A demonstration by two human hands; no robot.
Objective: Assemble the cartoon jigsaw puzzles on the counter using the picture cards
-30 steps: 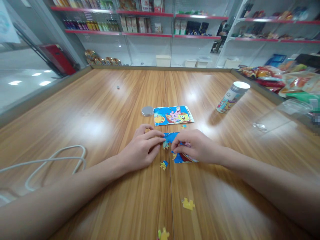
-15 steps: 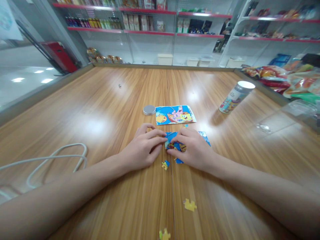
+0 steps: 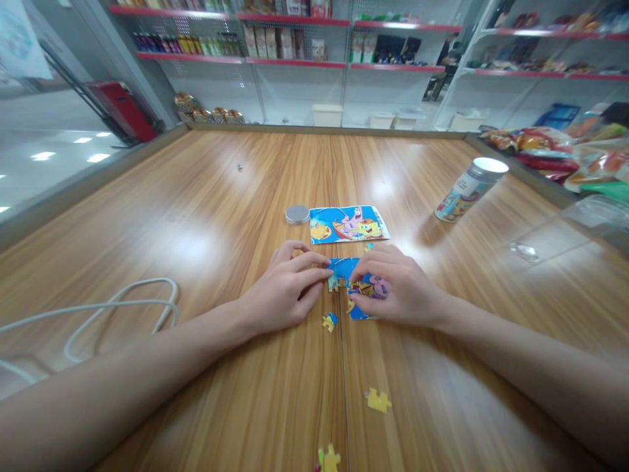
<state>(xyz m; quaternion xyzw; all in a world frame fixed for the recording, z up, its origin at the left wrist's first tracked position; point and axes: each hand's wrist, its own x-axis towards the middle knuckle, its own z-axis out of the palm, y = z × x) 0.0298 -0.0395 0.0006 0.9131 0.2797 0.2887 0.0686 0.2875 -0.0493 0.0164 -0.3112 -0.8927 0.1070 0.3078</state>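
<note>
while the puzzle on the surface is steadied by the loosely parted fingers of the left hand, fitting is apparently being done by the right hand, fingers narrowed, any hold unclear; careful alignment is called for.

On the tabletop, the partly joined jigsaw puzzle lies between the left hand and the right hand. Behind it is the picture card, with the round lid just beside its left end. The canister stands well to the card's right. One loose piece lies before the puzzle; two others lie nearer the person. A cable lies left of the left hand, and shelves stand behind the tabletop.
</note>
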